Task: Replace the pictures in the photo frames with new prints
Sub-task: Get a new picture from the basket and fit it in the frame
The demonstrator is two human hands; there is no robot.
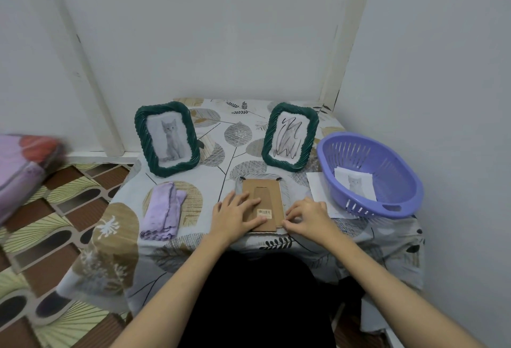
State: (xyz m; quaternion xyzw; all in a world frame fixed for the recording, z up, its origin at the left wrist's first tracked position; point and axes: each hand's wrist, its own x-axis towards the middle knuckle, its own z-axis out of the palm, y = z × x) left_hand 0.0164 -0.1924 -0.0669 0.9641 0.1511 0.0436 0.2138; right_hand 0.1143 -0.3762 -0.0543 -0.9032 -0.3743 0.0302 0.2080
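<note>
A photo frame lies face down (265, 195) at the table's front middle, its brown cardboard back up. My left hand (235, 216) rests flat on the back's left side, fingers spread. My right hand (307, 216) touches the frame's lower right corner with curled fingertips. Two green twisted frames stand upright behind: the left frame (167, 139) shows a grey kitten, the right frame (290, 136) shows a scribbled-over picture. A kitten print (355, 183) lies in the purple basket (370, 173).
A folded lilac cloth (163, 210) lies at the front left of the table (237, 137) with its leaf-patterned cover. A white sheet (318, 187) sticks out from under the basket. Walls close the back and right. Bedding (25, 165) sits at far left.
</note>
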